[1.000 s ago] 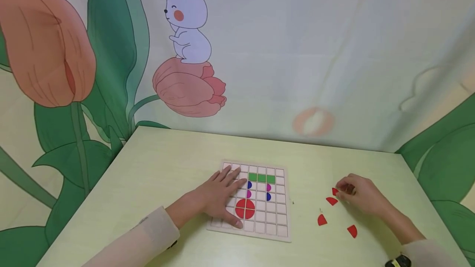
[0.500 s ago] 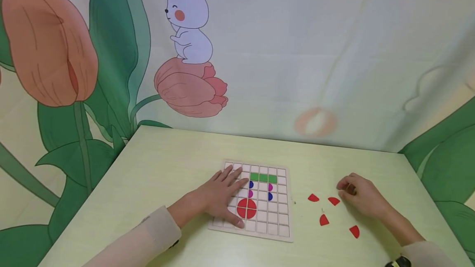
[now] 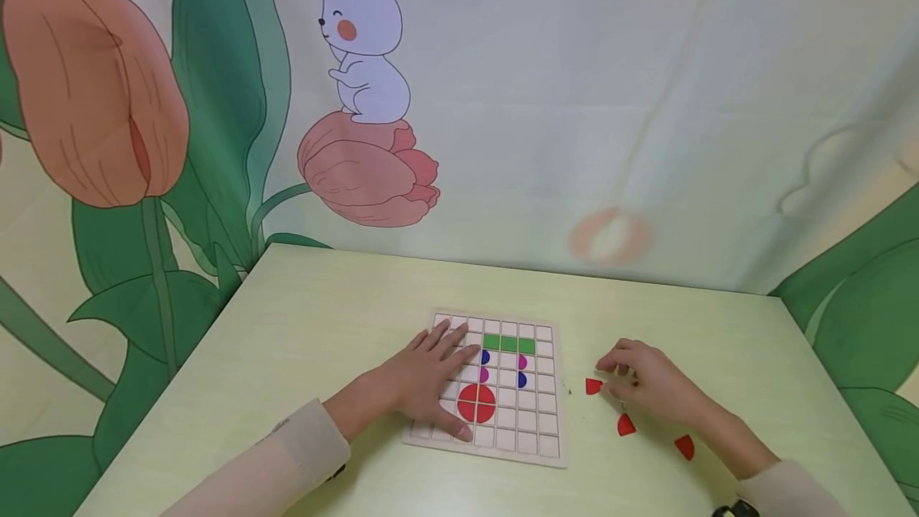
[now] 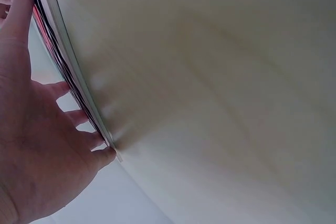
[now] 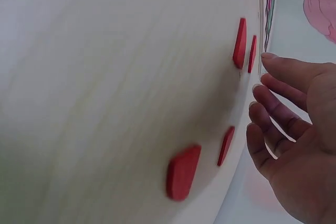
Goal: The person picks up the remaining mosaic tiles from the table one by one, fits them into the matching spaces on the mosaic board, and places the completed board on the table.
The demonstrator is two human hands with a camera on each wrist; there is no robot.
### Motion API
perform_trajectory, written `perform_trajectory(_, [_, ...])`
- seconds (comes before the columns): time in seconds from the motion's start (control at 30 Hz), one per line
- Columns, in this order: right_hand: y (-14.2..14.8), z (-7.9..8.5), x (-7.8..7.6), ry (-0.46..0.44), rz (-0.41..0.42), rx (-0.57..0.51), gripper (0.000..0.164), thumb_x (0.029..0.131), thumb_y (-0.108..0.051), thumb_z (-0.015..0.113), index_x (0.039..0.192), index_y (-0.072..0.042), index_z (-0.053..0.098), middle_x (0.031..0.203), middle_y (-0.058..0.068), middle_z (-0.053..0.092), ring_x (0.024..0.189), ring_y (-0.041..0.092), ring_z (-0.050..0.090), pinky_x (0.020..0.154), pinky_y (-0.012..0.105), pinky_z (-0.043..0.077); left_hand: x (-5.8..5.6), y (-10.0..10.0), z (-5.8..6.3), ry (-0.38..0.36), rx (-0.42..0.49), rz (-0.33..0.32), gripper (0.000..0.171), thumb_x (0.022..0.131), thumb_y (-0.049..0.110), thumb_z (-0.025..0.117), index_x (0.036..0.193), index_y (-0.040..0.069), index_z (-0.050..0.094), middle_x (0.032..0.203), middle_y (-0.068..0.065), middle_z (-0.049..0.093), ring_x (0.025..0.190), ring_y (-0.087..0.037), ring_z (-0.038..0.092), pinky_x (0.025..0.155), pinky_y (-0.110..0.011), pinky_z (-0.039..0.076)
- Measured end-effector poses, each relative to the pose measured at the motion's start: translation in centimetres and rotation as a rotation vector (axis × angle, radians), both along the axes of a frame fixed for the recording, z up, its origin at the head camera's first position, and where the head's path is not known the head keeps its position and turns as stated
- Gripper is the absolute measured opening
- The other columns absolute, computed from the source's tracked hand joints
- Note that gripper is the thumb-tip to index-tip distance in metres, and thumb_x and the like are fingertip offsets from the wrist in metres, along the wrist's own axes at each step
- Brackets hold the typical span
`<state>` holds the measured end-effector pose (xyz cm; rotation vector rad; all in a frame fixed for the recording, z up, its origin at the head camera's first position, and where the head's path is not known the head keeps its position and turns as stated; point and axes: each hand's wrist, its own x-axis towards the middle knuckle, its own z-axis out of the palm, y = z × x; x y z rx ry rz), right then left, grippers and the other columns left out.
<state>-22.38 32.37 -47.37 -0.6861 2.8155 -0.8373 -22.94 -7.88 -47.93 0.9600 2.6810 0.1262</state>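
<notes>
My left hand (image 3: 424, 381) lies with fingers spread over the left part of a white grid board (image 3: 527, 453). On the board are green squares (image 3: 508, 343), small blue and magenta half circles (image 3: 522, 362), and a red circle (image 3: 477, 404) made of quarter pieces. In the left wrist view the left fingers (image 4: 79, 116) rest along the board. To the board's right, my right hand (image 3: 642, 377) is low over the table, loosely curved, its fingertips close to a red quarter-circle piece (image 3: 593, 386). The right wrist view shows nothing in its fingers (image 5: 275, 108).
Two more red quarter pieces lie nearer the front, one (image 3: 626, 424) below the right hand and another (image 3: 684, 447) by the right forearm. A further red piece (image 5: 226, 145) shows in the right wrist view. A curtain (image 3: 502, 142) printed with tulips and a rabbit hangs behind the table.
My right hand has let go of a red quarter piece, which has shifted left toward the board. The hand has followed leftward and now covers another piece. The left hand stays in place.
</notes>
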Motion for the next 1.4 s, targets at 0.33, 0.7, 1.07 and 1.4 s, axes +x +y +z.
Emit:
perform_trajectory(0.33, [-1.5,-0.5,0.3,-0.03,0.036,-0.006,0.021,0.091,-0.005,0.083,0.11,-0.013,0.079,0.105,-0.006,0.066,0.09,0.014,0.059,0.075,0.023,0.057,-0.1,-0.1,-0.3,0.0,0.013,0.002,0.129,0.073,0.094,0.063,0.172,0.023,0.018,0.179,-0.01,0.003,0.164,-0.038,0.0,0.13,-0.058,0.01])
perform_trajectory(0.7, [-2.0,-0.8,1.0,-0.011,0.062,-0.03,0.02,0.092,-0.001,0.081,0.102,-0.016,0.072,0.097,-0.006,0.064,0.084,0.009,0.06,0.077,0.023,0.057,0.2,-0.4,-0.4,-0.001,0.001,-0.005,0.131,0.072,0.095,0.063,0.172,0.024,0.018,0.179,-0.009,0.003,0.164,-0.037,-0.001,0.13,-0.058,0.009])
perform_trajectory(1.07, [-2.8,-0.1,1.4,-0.048,0.012,-0.064,0.023,0.094,0.0,0.079,0.091,-0.018,0.065,0.084,-0.006,0.068,0.077,0.012,0.059,0.068,0.025,0.053,0.7,-0.6,-0.4,0.0,0.001,-0.009,0.131,0.072,0.095,0.063,0.172,0.025,0.017,0.179,-0.009,0.002,0.164,-0.036,-0.002,0.13,-0.057,0.009])
perform_trajectory(1.4, [-5.1,0.9,0.9,-0.008,0.073,-0.143,0.023,0.094,0.005,0.076,0.113,-0.009,0.075,0.095,-0.002,0.07,0.081,0.016,0.063,0.075,0.027,0.059,1.0,-0.4,-0.7,0.008,-0.022,-0.004,0.131,0.072,0.097,0.06,0.172,0.026,0.014,0.179,-0.007,0.0,0.164,-0.036,-0.004,0.131,-0.056,0.007])
